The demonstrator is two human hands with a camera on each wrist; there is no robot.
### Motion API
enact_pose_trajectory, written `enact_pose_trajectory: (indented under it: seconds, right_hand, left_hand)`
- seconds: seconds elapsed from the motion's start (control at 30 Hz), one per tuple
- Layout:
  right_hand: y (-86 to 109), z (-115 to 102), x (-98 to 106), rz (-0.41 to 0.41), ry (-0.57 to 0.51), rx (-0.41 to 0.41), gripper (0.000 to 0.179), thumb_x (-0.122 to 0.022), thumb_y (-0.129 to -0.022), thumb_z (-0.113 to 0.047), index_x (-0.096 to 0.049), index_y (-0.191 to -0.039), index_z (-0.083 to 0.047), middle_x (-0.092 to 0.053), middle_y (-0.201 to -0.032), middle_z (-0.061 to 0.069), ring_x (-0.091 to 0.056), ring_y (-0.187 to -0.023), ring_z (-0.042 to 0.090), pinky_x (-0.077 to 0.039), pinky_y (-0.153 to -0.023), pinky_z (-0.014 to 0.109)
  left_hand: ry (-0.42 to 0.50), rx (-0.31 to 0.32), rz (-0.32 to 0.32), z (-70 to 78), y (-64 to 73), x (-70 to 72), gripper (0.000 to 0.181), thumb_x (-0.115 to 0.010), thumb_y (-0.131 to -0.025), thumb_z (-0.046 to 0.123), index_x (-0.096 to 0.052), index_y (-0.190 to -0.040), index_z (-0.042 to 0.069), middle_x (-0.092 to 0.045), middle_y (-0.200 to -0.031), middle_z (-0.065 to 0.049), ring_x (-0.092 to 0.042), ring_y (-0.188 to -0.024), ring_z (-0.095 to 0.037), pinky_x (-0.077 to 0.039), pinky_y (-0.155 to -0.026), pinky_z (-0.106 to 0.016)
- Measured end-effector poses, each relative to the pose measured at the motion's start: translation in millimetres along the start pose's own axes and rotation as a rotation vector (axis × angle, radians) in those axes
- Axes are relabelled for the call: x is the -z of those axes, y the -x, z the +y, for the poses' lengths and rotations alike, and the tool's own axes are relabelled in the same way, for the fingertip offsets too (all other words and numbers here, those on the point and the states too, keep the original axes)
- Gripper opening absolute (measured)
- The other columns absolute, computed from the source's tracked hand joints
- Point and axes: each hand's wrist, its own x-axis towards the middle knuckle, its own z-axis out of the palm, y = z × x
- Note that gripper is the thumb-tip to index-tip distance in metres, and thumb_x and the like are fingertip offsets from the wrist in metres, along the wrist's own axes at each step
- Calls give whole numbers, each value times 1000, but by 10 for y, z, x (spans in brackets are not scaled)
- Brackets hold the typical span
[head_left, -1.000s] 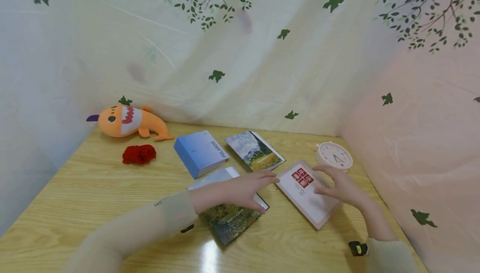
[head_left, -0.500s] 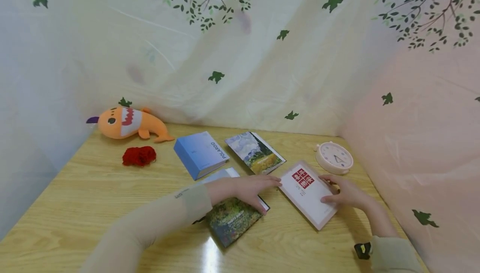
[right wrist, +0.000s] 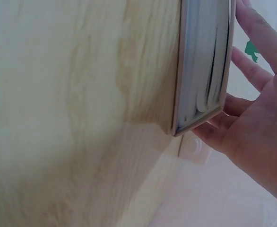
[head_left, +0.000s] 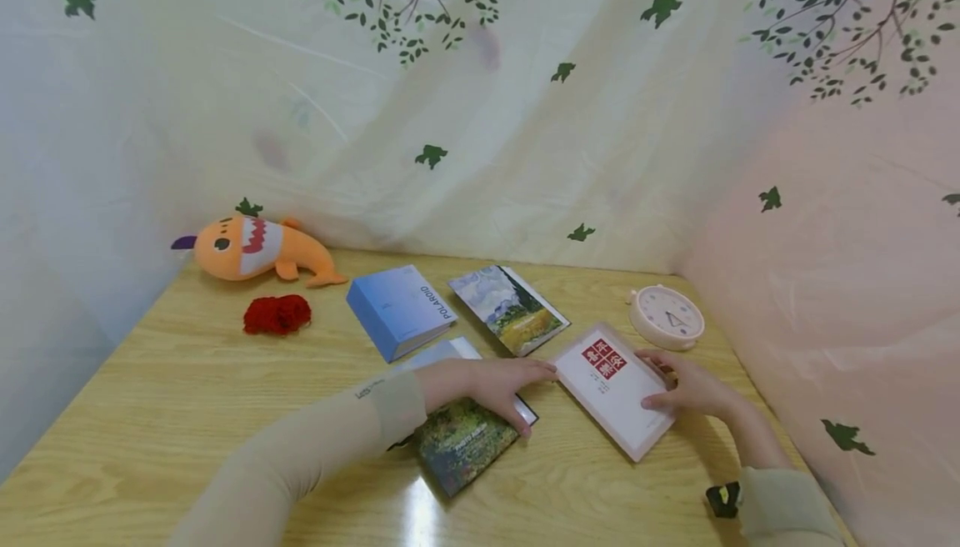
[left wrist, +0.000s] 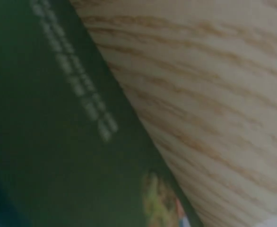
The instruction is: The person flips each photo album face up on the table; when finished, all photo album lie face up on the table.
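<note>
A white book (head_left: pixel 611 401) with a red block of characters lies slantwise on the table. My right hand (head_left: pixel 693 388) grips its right side, thumb over the cover and fingers bent at the edge. In the right wrist view, the right hand (right wrist: pixel 261 109) curls at the corner of the book (right wrist: pixel 202 66), whose page edges show. My left hand (head_left: pixel 498 388) has fairly straight fingers, their tips at the book's left edge. Beneath that hand lies a photo album (head_left: pixel 468 451) with a garden painting, partly hidden. The left wrist view shows a dark green cover (left wrist: pixel 58 118), blurred.
Behind the hands lie a blue POLAROID album (head_left: pixel 401 309) and a landscape-painted album (head_left: pixel 510 309). A pink alarm clock (head_left: pixel 667 316) rests at the right. Red yarn (head_left: pixel 277 314) and an orange shark plush (head_left: pixel 262 247) are on the left of the wooden table (head_left: pixel 172 414).
My right hand has come down onto the white book's right side, its fingers closing at the edge. My left forearm has shifted slightly right, while the left fingertips stay near the book's left edge.
</note>
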Motion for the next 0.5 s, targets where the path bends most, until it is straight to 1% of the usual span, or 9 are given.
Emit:
enact_pose_trajectory:
  seconds: [0.27, 0.33, 0.43, 0.5]
  right_hand:
    - [-31, 29, -36, 3, -105, -40, 77, -80, -75, -33, -43, -137, -6, -47, -133, 28, -47, -117, 40, -37, -97, 58]
    - [-39, 27, -42, 18, -119, -37, 74, -79, -75, -31, -44, -136, -6, -49, -131, 26, -47, -116, 40, -37, -97, 57]
    - [-45, 34, -41, 59, -128, -10, 69, -79, -76, -27, -46, -132, -4, -53, -126, 23, -48, -114, 40, -38, -97, 56]
    - [-57, 41, -33, 87, -137, 0, 65, -79, -76, -25, -48, -130, -4, -55, -122, 20, -50, -111, 37, -41, -94, 49]
  left_hand:
    - [24, 11, -8, -20, 0, -5, 96, -74, -77, 48, -25, -150, 8, -22, -156, -7, -18, -144, -21, -16, -116, -29]
    - [23, 16, -9, -21, 6, -1, 96, -74, -77, 48, -25, -149, 8, -23, -156, -7, -18, -144, -21, -16, -116, -29]
    - [34, 14, -7, -19, 16, 0, 94, -74, -78, 48, -27, -149, 7, -25, -155, -8, -20, -143, -21, -18, -116, -29]
    - [42, 12, -6, -18, 31, 3, 93, -73, -78, 47, -28, -148, 7, -27, -154, -8, -21, -143, -21, -19, -116, -28]
